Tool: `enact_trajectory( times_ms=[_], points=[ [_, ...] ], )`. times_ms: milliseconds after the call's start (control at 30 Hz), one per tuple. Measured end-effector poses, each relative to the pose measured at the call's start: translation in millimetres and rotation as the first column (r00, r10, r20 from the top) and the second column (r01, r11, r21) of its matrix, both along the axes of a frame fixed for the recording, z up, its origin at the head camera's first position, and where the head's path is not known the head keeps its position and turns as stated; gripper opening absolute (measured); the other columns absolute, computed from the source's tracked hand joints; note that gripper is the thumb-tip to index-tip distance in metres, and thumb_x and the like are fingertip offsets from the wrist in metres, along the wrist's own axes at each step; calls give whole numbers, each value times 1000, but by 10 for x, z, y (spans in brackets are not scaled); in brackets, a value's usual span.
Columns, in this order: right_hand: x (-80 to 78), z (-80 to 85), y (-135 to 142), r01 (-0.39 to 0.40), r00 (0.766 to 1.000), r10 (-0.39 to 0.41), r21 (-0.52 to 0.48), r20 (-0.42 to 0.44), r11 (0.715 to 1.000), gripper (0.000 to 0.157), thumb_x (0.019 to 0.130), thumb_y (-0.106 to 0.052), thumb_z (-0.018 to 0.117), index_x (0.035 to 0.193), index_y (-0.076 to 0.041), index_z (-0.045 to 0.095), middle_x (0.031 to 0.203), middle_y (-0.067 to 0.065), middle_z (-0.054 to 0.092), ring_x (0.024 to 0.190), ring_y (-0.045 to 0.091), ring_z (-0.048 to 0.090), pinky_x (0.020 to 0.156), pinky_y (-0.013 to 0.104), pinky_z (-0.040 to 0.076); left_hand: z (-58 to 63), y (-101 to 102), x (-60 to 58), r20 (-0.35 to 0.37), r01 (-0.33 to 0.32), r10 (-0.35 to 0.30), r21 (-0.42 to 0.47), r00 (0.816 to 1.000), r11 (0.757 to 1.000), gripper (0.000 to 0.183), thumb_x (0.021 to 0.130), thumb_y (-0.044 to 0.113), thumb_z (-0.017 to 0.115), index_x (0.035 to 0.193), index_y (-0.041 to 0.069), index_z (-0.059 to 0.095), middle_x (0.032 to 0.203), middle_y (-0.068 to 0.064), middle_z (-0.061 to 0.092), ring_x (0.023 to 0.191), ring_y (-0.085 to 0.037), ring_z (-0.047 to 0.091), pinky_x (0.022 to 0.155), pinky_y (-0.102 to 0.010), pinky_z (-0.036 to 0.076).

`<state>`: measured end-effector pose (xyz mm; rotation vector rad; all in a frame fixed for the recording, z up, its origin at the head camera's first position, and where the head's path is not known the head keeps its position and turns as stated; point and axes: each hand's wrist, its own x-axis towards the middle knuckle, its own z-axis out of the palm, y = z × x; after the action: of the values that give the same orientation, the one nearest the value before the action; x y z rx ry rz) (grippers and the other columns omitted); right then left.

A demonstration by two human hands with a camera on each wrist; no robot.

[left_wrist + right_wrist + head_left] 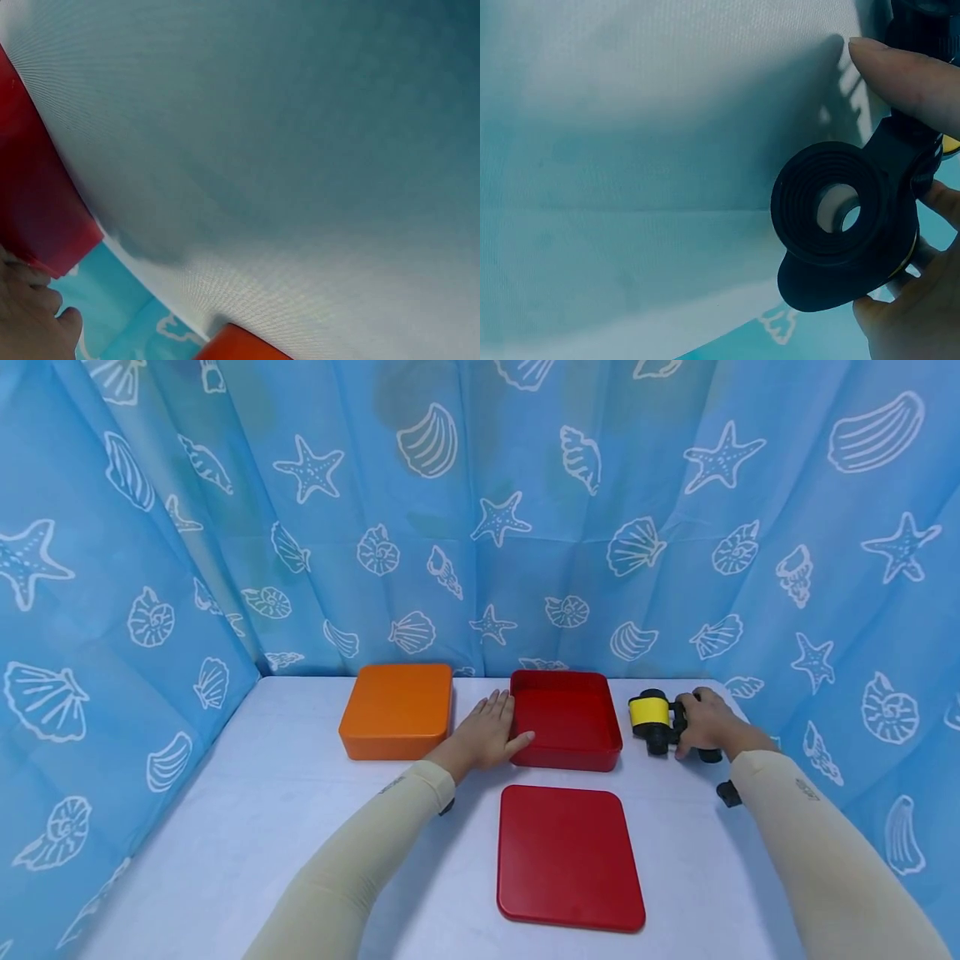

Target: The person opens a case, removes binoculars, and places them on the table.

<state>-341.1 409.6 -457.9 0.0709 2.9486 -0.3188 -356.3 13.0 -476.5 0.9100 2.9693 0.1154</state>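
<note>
The head camera looks forward and down at the table (225, 827). Wrist cameras look from close up: left and head share the red box (566, 758), right and head the binoculars (651, 713).

There is one table (255, 835). Along its far edge stand two boxes: one orange box (397, 702) and one red box (566, 720). Nearer the table's near edge than the boxes lies one loose lid (570, 858). By the far right corner there is one pair of binoculars (651, 713). Hands number two: one left hand (487, 731), one right hand (705, 720). Sleeves also number two: one left sleeve (341, 881), one right sleeve (817, 843). Two small black objects show partly, one beside the left sleeve, one beside the right.
</note>
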Motion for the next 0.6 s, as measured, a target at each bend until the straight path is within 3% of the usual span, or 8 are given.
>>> enact_trajectory(
  times_ms=[267,600],
  points=[
    [-23,0,82,17,999,-16,-41,32,999,109,59,-26,92,143,6,30,144,38,10,125,55,20,95,71,34,-3,14,-8,-6,-2,2,1,1000,1000,91,93,67,38,156,6,13,161,-10,16,146,-29,12,115,-46,17],
    [-68,-58,206,26,1000,-25,-63,15,998,107,60,-20,91,143,5,30,147,37,7,126,55,19,95,72,33,16,21,-11,2,-1,1,-11,1000,1000,92,93,70,33,156,6,12,161,-10,15,147,-28,11,116,-46,15]
  ],
)
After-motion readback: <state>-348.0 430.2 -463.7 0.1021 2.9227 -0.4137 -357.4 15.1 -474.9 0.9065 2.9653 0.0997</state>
